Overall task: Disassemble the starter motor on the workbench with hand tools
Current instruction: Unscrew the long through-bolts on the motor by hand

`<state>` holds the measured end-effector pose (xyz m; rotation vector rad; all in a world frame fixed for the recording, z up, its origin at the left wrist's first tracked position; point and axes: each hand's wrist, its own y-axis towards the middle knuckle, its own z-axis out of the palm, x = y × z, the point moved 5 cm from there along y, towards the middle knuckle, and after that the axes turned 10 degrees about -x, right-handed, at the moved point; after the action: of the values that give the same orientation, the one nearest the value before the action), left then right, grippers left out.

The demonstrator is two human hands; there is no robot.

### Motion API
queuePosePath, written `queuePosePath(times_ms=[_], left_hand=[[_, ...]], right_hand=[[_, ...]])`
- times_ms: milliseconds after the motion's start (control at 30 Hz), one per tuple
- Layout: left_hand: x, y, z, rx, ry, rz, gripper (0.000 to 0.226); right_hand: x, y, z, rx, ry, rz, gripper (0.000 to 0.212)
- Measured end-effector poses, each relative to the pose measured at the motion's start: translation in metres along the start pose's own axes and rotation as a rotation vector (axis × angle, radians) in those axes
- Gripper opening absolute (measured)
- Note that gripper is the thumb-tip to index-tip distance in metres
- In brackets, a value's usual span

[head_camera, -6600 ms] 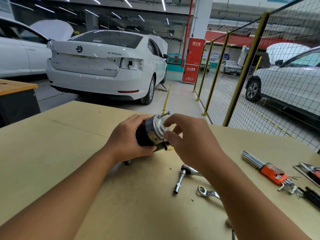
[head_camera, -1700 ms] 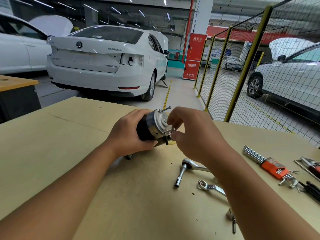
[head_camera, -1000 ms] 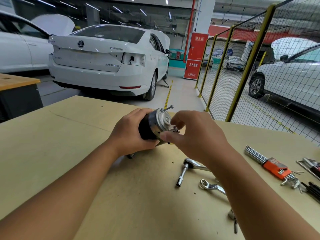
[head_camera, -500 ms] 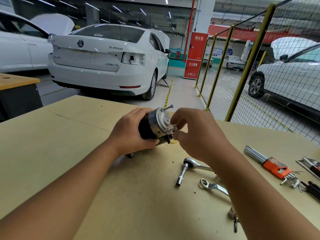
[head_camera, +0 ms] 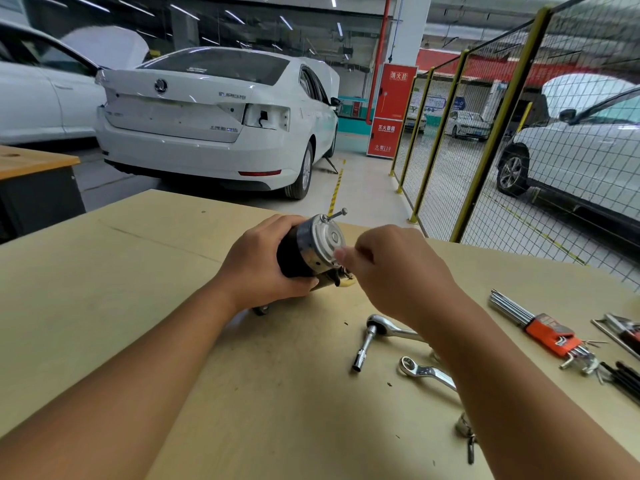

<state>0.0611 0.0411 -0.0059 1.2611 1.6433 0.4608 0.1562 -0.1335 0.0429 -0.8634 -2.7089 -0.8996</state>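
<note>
Left hand [head_camera: 263, 268] wrapping round starter motor [head_camera: 308, 249], bracing it on workbench [head_camera: 104, 289], end cap turned my way. Right hand [head_camera: 391, 271] curling fingers at cap's lower edge; whether I'm pinching anything, cannot tell. Upper through-bolt [head_camera: 335, 215] sticking out, half withdrawn.

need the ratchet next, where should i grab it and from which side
Grip the ratchet by its bare handle just behind the head, coming from above: it lies flat, socket end pointing near-left, and the right hand's forearm covers the rest.
</note>
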Motion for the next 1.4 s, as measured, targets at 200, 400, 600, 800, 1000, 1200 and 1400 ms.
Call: queuePosePath(times_ms=[200, 400, 600, 800, 1000, 1200, 1400], left_hand=[[0.000, 0.000, 0.000, 0.004, -0.009, 0.008, 0.083], [0.000, 0.000, 0.000, 0.005, -0.006, 0.003, 0.083], [0.001, 0.000, 0.000, 0.004, -0.005, 0.000, 0.083], [0.001, 0.000, 0.000, 0.001, -0.004, 0.011, 0.082], [0.001, 0.000, 0.000, 0.002, -0.005, 0.010, 0.083], [0.001, 0.000, 0.000, 0.004, -0.005, 0.008, 0.082], [-0.001, 0.000, 0.000, 0.003, -0.006, 0.002, 0.083]], right_hand=[[0.001, 0.000, -0.005, -0.015, 0.030, -0.015, 0.032], [0.003, 0.002, -0.006, -0.038, 0.126, -0.029, 0.015], [0.001, 0.000, -0.002, 0.000, 0.030, -0.006, 0.035], [0.004, -0.001, -0.008, -0.034, 0.047, -0.010, 0.030], [0.005, 0.001, -0.010, -0.038, 0.120, -0.033, 0.016], [0.004, 0.001, -0.009, -0.024, -0.030, 0.005, 0.046], [0.002, 0.000, -0.010, -0.038, -0.044, 0.031, 0.043]])
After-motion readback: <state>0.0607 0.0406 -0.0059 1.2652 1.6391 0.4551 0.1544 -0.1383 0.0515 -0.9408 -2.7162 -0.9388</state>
